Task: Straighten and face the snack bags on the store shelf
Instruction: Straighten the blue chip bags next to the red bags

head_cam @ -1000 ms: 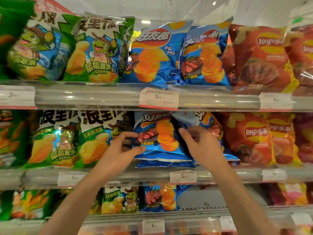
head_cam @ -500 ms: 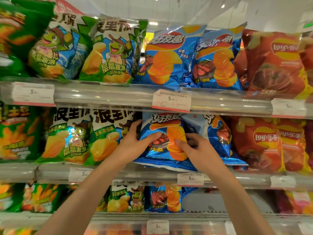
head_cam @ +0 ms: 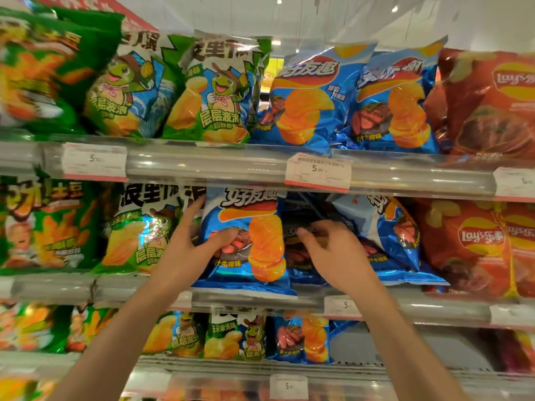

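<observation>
on the middle shelf, the upright blue foil chip bag with orange ridged chips on its front (head_cam: pixel 249 238) stood facing outward, its bottom seam resting at the clear plastic shelf rail (head_cam: pixel 260 302). the left hand (head_cam: pixel 188 250) held this bag by its left edge: the thumb was pressed onto the front near the printed steak picture, and the fingers were spread up along the side between it and the neighbouring green foil bag with a cartoon turtle (head_cam: pixel 139 230). the right hand (head_cam: pixel 333 250) was just beside the bag's right edge, fingers curled and pinching a darker blue bag set back in the gap (head_cam: pixel 301 224), which was in shadow and hard to make out. to the right of that gap, a second blue foil chip bag (head_cam: pixel 388 241) leaned tilted, its top tipped toward the right. further right stood red foil chip bags with a yellow and red round logo (head_cam: pixel 474 244). on the upper shelf, two more blue chip bags (head_cam: pixel 312 99) stood side by side above a white price label reading 5.90 (head_cam: pixel 318 172). green turtle bags (head_cam: pixel 214 91) sat to their left. the lower shelf held smaller green and blue bags (head_cam: pixel 301 340).
</observation>
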